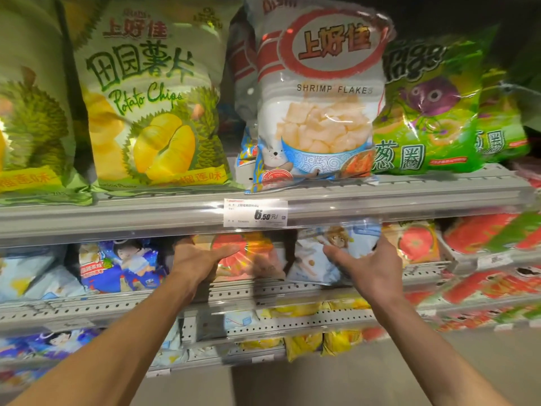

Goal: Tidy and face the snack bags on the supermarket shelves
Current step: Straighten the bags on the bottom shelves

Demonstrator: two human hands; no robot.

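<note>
Below the price rail, the right hand [371, 268] pinches a pale blue snack bag [330, 253] tilted on the second shelf [263, 291]; the left hand [199, 259] lies spread against an orange bag [248, 253]. Upper bags already face front; lower rows look untidy.
</note>
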